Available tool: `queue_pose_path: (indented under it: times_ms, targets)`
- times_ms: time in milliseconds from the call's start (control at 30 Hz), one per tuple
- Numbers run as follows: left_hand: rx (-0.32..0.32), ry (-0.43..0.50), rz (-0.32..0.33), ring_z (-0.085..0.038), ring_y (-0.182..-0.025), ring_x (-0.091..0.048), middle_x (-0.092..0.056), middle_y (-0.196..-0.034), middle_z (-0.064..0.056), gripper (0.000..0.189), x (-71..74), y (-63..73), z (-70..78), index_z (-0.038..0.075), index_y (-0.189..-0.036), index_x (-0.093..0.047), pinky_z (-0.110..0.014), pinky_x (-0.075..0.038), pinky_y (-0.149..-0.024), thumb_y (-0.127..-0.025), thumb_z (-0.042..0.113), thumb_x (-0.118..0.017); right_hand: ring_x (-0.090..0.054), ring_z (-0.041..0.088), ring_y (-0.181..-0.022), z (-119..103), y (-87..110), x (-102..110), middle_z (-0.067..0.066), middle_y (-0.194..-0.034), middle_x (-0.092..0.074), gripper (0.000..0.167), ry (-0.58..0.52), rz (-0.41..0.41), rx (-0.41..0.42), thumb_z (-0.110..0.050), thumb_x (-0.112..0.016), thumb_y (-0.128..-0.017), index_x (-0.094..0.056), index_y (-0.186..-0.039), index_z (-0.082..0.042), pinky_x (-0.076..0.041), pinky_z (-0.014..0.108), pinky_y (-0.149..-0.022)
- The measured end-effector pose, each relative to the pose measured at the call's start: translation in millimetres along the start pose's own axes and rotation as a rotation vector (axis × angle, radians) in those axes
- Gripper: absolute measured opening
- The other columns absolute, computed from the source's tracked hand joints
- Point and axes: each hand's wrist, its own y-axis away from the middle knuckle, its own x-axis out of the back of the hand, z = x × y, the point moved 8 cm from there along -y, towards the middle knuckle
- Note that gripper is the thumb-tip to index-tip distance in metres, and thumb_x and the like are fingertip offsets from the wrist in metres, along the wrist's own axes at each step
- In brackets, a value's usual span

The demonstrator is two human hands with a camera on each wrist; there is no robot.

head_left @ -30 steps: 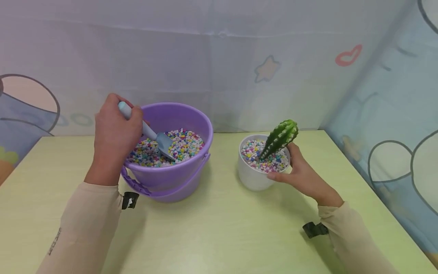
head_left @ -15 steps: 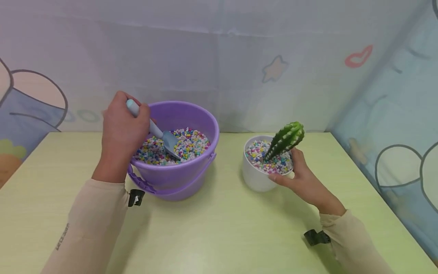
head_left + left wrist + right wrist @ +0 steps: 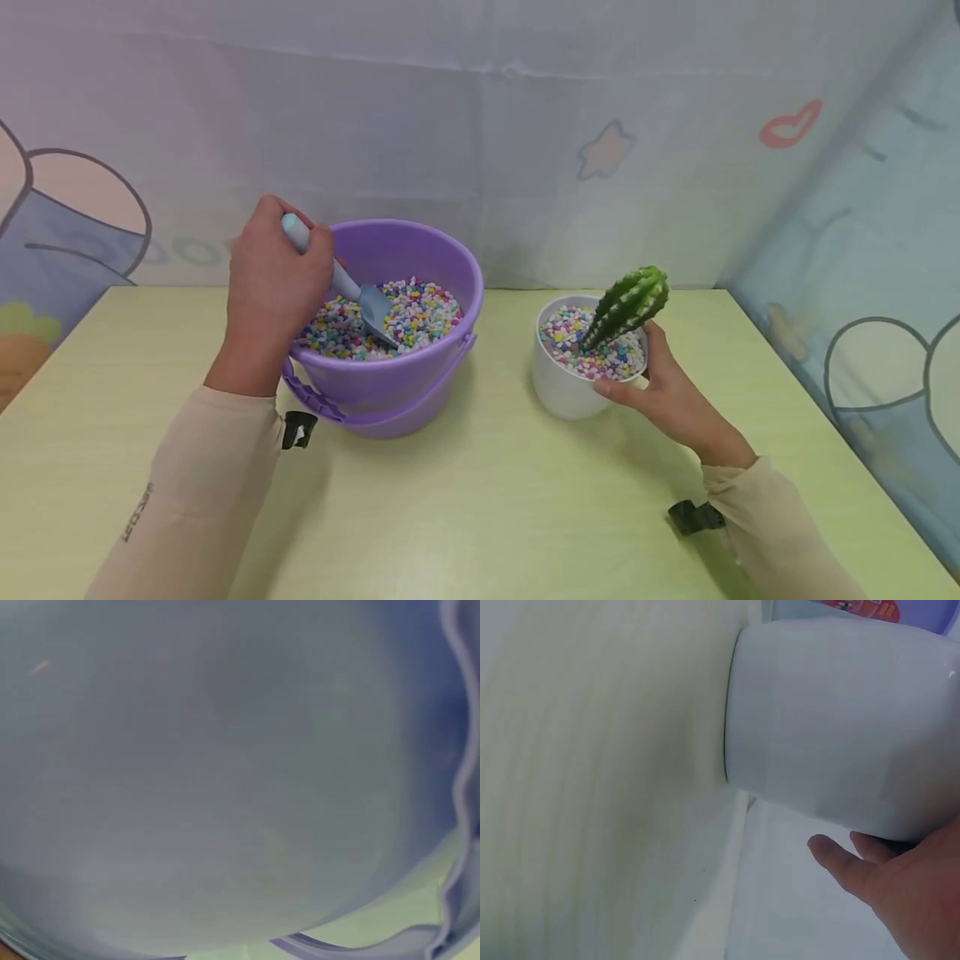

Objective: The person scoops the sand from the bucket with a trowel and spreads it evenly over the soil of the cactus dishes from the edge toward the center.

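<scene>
My left hand (image 3: 277,279) grips the handle of a light-blue toy shovel (image 3: 375,312) over the left side of a purple bucket (image 3: 375,387). The shovel's blade dips into small multicoloured pebbles (image 3: 431,321) inside the bucket. To the right stands a white pot (image 3: 566,387) filled with similar pebbles, and a green cactus (image 3: 630,304) leans rightward out of it. My right hand (image 3: 678,404) holds this pot at its right side, thumb at the near rim; in the right wrist view some fingers reach along the pot's wall (image 3: 832,720). Bucket wall (image 3: 225,787) fills the left wrist view.
Both containers stand on a pale yellow-green table (image 3: 480,500). A printed cloth backdrop (image 3: 375,125) rises close behind them, and another blue printed panel (image 3: 885,225) borders the table's right side. The bucket's purple carrying handle (image 3: 420,408) hangs down its front.
The whole scene has shifted slightly to the right in the head view. Both hands keep their holds, and the shovel stays in the bucket's pebbles.
</scene>
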Motion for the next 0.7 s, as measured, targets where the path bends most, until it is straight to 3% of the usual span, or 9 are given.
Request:
queue_pose_path:
  times_ms: [133,267,400,567,700]
  targets:
    - [0.000,0.011,-0.001,-0.024,-0.069,-0.067,-0.074,-0.084,-0.011,0.017,0.0,-0.2,0.5,0.007,-0.100,-0.048,-0.032,-0.045,-0.051,-0.096,0.023,-0.045,-0.024,0.029,-0.140,-0.4,0.6,-1.2,0.014,-0.153,-0.020,0.094,0.012,0.026,-0.007,-0.023,-0.073,-0.092,-0.003,-0.153,-0.012,-0.021,0.054,-0.111]
    - [-0.001,0.027,-0.009,-0.021,-0.065,-0.066,-0.074,-0.083,-0.011,0.016,-1.0,-0.2,-0.4,0.007,-0.099,-0.047,-0.031,-0.045,-0.050,-0.096,0.022,-0.045,-0.018,0.032,-0.143,-3.6,1.9,-0.8,0.017,-0.155,-0.013,0.100,0.095,0.021,-0.046,-0.031,-0.073,-0.091,0.002,-0.154,-0.009,-0.020,0.057,-0.111]
    - [-0.001,0.021,-0.006,-0.024,-0.068,-0.066,-0.074,-0.083,-0.011,0.016,-0.7,-0.4,-1.4,0.007,-0.099,-0.047,-0.032,-0.045,-0.052,-0.096,0.022,-0.045,-0.016,0.035,-0.142,-6.6,-0.5,4.1,0.019,-0.153,-0.014,0.097,0.141,0.027,-0.037,-0.031,-0.072,-0.091,-0.001,-0.151,-0.004,-0.022,0.059,-0.109]
    - [-0.002,-0.003,0.006,-0.028,-0.070,-0.062,-0.071,-0.080,-0.011,0.016,0.6,0.0,-1.2,0.007,-0.099,-0.048,-0.036,-0.044,-0.054,-0.095,0.022,-0.045,-0.021,0.026,-0.140,-6.0,-5.5,2.3,0.009,-0.150,-0.021,0.086,0.032,-0.007,0.041,-0.018,-0.072,-0.092,-0.009,-0.151,-0.015,-0.025,0.046,-0.109]
    - [-0.027,-0.033,0.024,-0.026,-0.064,-0.057,-0.059,-0.071,-0.009,0.015,2.0,-0.8,2.0,0.008,-0.096,-0.047,-0.036,-0.043,-0.051,-0.095,0.023,-0.046,-0.027,0.021,-0.135,-5.2,-6.5,0.8,0.006,-0.145,-0.028,0.079,0.020,-0.018,0.049,-0.019,-0.071,-0.093,-0.014,-0.148,-0.016,-0.030,0.035,-0.106]
